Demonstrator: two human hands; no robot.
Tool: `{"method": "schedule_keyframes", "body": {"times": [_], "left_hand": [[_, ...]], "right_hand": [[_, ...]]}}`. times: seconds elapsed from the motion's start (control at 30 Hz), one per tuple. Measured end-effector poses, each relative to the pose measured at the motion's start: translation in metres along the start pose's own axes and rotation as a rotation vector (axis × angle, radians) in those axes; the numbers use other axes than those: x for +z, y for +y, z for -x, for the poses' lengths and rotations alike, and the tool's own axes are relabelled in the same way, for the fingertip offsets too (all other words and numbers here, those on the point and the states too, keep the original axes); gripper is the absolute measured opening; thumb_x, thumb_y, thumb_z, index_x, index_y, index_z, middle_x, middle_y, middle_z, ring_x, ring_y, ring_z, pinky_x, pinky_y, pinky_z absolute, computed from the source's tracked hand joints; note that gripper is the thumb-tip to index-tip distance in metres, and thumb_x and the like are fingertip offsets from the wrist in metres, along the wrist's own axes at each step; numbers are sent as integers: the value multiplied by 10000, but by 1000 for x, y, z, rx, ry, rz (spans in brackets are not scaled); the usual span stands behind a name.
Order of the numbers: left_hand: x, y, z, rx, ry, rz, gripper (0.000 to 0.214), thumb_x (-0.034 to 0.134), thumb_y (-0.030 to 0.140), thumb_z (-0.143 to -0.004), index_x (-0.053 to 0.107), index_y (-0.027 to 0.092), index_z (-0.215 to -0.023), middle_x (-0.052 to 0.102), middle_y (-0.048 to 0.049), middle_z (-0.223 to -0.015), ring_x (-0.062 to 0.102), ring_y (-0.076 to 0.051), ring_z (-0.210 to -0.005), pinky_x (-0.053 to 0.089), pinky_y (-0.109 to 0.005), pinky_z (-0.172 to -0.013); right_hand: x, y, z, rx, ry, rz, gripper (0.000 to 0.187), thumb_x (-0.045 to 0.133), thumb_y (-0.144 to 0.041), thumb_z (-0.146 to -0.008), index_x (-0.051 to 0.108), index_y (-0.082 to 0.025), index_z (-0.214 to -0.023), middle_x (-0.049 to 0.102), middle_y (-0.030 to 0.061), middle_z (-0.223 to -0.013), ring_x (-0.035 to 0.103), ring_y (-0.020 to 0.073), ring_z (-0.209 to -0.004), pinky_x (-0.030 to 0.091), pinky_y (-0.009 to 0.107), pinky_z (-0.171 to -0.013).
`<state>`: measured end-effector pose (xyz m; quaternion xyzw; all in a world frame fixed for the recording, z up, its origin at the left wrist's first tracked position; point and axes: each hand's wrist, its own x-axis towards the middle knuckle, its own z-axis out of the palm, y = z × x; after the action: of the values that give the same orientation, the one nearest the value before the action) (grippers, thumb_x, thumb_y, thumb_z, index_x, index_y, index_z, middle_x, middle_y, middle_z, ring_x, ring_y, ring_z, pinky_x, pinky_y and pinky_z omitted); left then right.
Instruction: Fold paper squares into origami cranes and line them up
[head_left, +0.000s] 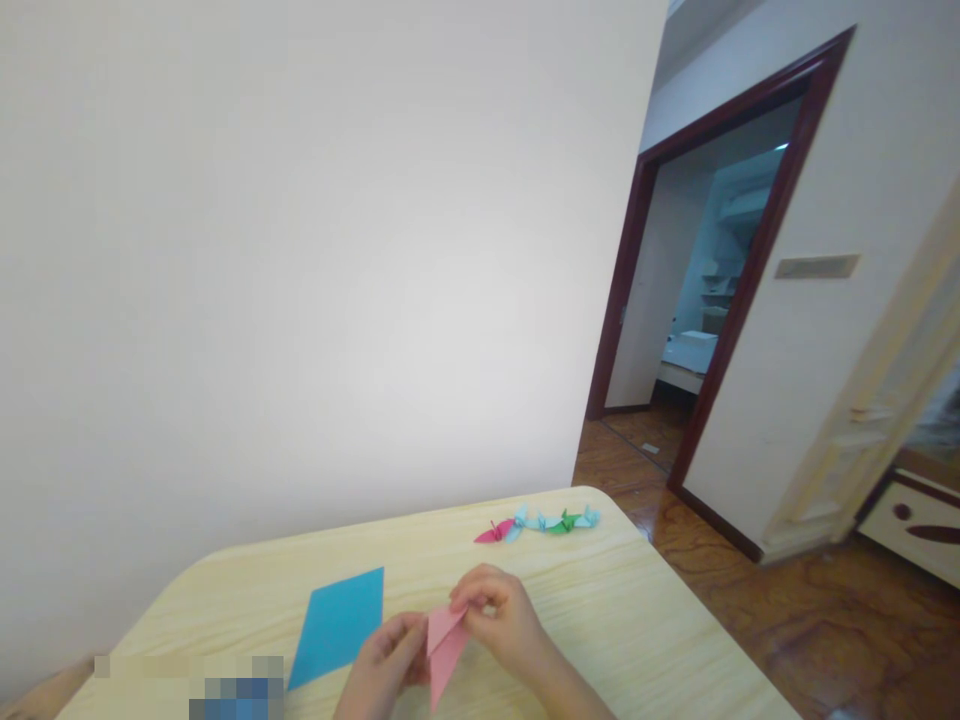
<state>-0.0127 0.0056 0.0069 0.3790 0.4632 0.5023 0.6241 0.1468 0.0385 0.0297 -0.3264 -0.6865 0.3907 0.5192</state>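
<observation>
A partly folded piece of pink origami paper is held up between my two hands, a long point of it hanging downward. My left hand pinches its left edge between thumb and fingers. On the upper right corner, the thumb and index finger of my right hand are closed in a pinch. A sheet of blue paper lies flat on the table just left of my left hand. Beyond my right hand, several small folded paper cranes in red, light blue and green stand in a row.
The pale wood-grain table has rounded corners and its far edge runs along a white wall. To the right are a wooden floor and an open doorway with a dark red frame. A pixelated patch covers the lower left.
</observation>
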Motion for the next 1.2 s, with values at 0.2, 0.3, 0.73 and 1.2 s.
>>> {"method": "schedule_keyframes", "body": {"times": [0.2,0.3,0.73,1.2], "left_hand": [[5,4,4,-14,9,61,333,718,477,-560,651,164,-652,631,14,-579,557,-137,-568,444,-230,-542],[4,6,4,28,31,-32,347,745,458,-528,662,158,-682,655,8,-604,566,-133,-566,437,-213,-517],[3,-3,0,308,54,-424,316,649,473,-635,678,177,-744,718,-53,-727,646,-216,-687,496,-281,-615],[3,6,6,425,166,-632,316,571,493,-694,679,203,-760,725,-37,-746,646,-209,-693,495,-273,-633]], "right_hand": [[-1,-3,3,-67,-30,125,246,582,-28,-668,710,-238,-677,641,23,-763,595,145,-738,458,242,-693],[-1,-2,4,-97,-60,183,229,578,-54,-687,710,-241,-706,634,24,-785,592,143,-754,462,241,-697],[1,-3,4,26,-81,292,74,627,-143,-681,672,-175,-730,633,21,-704,583,158,-716,441,253,-683],[-9,0,-1,121,-23,106,61,559,-151,-725,620,-146,-724,616,18,-699,576,157,-695,454,242,-647]]}}
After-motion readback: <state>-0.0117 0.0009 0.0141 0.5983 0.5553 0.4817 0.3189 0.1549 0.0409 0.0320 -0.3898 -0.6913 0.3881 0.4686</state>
